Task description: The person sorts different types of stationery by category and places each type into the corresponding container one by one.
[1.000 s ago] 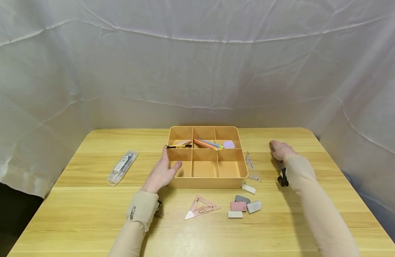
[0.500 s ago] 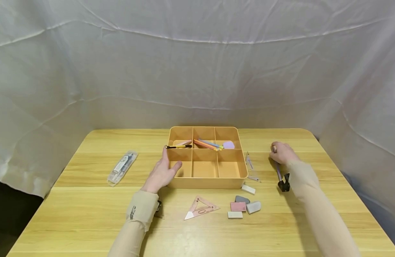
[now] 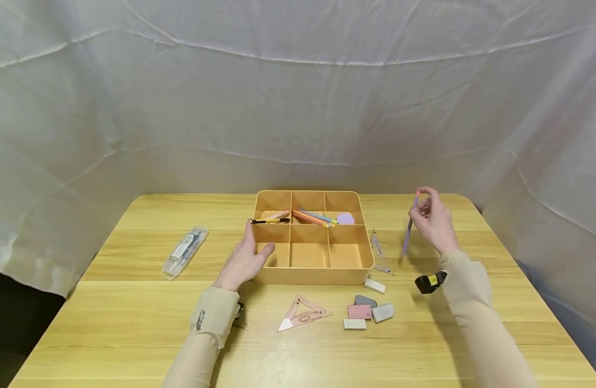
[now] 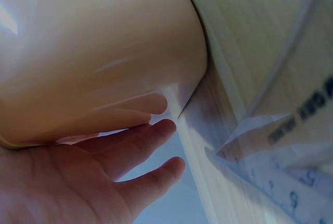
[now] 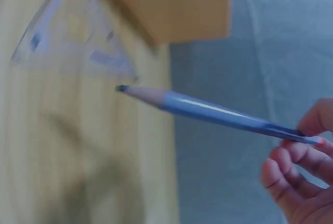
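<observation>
My right hand (image 3: 436, 222) pinches a purple-blue pencil (image 3: 407, 240) near its reddish end, above the table to the right of the organizer. In the right wrist view, the pencil (image 5: 218, 114) slants with its dark sharpened tip away from the fingers. My left hand (image 3: 243, 262) rests against the left front corner of the yellow-orange organizer box (image 3: 310, 276), its thumb over the rim. Its extended fingers (image 4: 140, 148) lie along the outer wall in the left wrist view. Pencils (image 3: 313, 217), a black-and-yellow pen (image 3: 270, 221) and a lilac rounded piece (image 3: 345, 218) lie in the back compartments.
A clear pen case (image 3: 185, 253) lies left of the box. In front is a pink set square (image 3: 303, 314). Several erasers, one of them pink (image 3: 359, 312), sit at the front right. A clear set square (image 3: 383, 269) lies beside the box's right wall.
My right hand has lifted the pencil from the right part of the table, and the pencil now points tip down. The left hand and the box stay where they were.
</observation>
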Demonstrator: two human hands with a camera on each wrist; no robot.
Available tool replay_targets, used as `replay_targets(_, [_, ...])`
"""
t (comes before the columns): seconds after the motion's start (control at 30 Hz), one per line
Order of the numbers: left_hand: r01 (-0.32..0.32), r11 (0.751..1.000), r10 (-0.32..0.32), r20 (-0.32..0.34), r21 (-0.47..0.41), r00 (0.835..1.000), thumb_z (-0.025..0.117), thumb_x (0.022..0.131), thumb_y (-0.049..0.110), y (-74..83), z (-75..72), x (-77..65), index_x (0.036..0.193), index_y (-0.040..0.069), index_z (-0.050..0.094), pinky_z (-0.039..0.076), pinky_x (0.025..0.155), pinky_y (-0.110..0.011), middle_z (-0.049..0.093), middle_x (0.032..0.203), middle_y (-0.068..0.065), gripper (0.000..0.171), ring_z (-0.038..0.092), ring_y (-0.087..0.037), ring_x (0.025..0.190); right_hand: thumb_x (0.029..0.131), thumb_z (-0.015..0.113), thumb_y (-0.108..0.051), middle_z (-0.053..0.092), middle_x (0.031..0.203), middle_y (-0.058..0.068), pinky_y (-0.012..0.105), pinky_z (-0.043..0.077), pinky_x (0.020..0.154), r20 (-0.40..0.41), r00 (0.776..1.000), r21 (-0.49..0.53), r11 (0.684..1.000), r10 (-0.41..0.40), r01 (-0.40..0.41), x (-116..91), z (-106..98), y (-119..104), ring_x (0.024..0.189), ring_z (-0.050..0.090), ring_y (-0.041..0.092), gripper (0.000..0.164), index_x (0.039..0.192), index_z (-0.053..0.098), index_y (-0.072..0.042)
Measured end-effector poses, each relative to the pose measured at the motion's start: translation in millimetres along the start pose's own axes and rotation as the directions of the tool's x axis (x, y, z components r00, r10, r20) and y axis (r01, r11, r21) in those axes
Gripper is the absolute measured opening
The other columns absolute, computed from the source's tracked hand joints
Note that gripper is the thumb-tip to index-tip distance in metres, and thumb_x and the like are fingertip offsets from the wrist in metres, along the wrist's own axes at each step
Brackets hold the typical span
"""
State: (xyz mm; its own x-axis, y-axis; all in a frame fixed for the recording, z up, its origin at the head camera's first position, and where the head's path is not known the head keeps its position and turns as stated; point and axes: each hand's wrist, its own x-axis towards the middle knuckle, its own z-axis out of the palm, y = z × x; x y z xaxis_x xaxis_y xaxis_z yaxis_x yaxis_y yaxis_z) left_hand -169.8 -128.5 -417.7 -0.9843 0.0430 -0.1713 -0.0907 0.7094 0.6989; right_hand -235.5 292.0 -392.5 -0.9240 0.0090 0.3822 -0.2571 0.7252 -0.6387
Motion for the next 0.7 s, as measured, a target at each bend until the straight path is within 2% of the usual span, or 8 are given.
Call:
replay_targets(0.2, [0.000, 1.000, 0.000, -0.002, -0.002, 1.000, 0.052, 0.101, 0.045, -0.1, 0.1, 0.0, 0.160, 0.003, -0.012, 0.026, 0.124, -0.057, 0.025, 0.162, -0.030, 0.097, 0.030, -0.046, 0.149, 0.095, 0.053, -0.001, 0.056, 0.077, -0.019, 0.004, 0.045, 0.063, -0.184, 0.982, 0.132, 0.989, -0.038, 0.063, -1.1, -0.9, -27.8, 0.066, 0.052, -0.009, 0.039, 0.134, 0.047, -0.001])
replay_targets(0.3, [0.002, 1.000, -0.002, -0.003, -0.003, 1.000, 0.052, 0.101, 0.045, -0.2, 0.1, -0.1, 0.160, 0.003, -0.012, 0.026, 0.124, -0.057, 0.025, 0.162, -0.029, 0.097, 0.030, -0.046, 0.149, 0.096, 0.054, 0.001, 0.054, 0.077, -0.026, 0.003, 0.045, 0.064, -0.249, 0.966, 0.174, 0.978, -0.066, 0.112, -1.8, -2.3, -40.7, 0.066, 0.053, -0.009, 0.039, 0.134, 0.048, 0.001])
replay_targets(0.47, [0.008, 1.000, -0.008, -0.002, 0.003, 1.000, 0.051, 0.102, 0.045, -0.2, -0.1, -0.2, 0.160, 0.003, -0.013, 0.026, 0.124, -0.058, 0.026, 0.162, -0.029, 0.096, 0.030, -0.046, 0.149, 0.097, 0.055, 0.001, 0.057, 0.080, -0.024, 0.003, 0.049, 0.071, -0.334, 0.936, 0.244, 0.949, -0.111, 0.200, -4.2, -2.9, -61.4, 0.070, 0.058, -0.010, 0.037, 0.133, 0.049, 0.003])
replay_targets(0.7, [0.004, 1.000, -0.004, -0.001, -0.003, 1.000, 0.051, 0.102, 0.045, 0.4, -0.2, -0.5, 0.160, 0.003, -0.012, 0.026, 0.124, -0.057, 0.026, 0.162, -0.029, 0.096, 0.030, -0.046, 0.149, 0.096, 0.060, 0.001, 0.063, 0.085, -0.021, 0.008, 0.055, 0.077, -0.419, 0.895, 0.347, 0.884, -0.153, 0.313, -5.7, 3.0, -86.0, 0.074, 0.064, -0.005, 0.035, 0.129, 0.051, -0.006])
